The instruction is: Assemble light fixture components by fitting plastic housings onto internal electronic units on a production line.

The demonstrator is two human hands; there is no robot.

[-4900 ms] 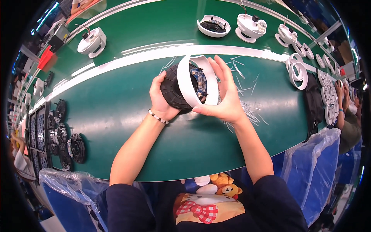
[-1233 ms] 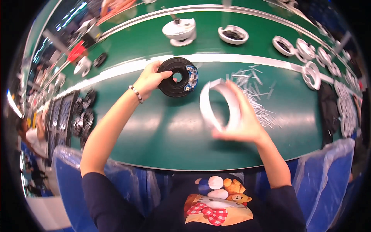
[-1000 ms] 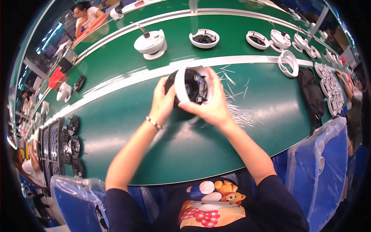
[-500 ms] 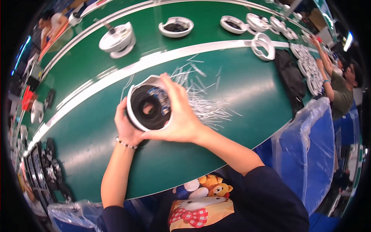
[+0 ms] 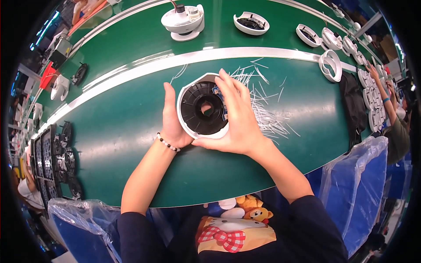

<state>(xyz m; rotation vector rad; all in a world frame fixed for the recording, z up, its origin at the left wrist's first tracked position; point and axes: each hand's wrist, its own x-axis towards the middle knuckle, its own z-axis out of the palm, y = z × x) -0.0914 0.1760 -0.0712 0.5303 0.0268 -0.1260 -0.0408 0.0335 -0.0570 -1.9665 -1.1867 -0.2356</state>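
Observation:
Above the green table, both my hands hold a round white housing [image 5: 203, 105] with a black ribbed inside and a hole in its middle. Strips of blue circuit board show along its right inner side. My right hand [image 5: 239, 116] wraps its right rim, thumb at the bottom and fingers over the top. Against the left and lower side rests my left hand [image 5: 174, 125], one digit stretched up apart from the rim. Its other fingers are hidden behind the housing; skin shows through the hole. A bead bracelet [image 5: 167, 143] circles my left wrist.
Loose white strips [image 5: 267, 118] lie right of the housing. Farther off stand a white domed unit [image 5: 183, 22], an open white shell [image 5: 251, 23] and a white ring [image 5: 330, 65]. Black parts in a rack [image 5: 46, 164] are at left. A black bag [image 5: 352, 103] lies right. Co-workers sit beyond.
The housing has turned to face me more, its black inside now seen more squarely. My left hand's visible digit has lifted off the rim. The view has shifted, so everything sits farther right.

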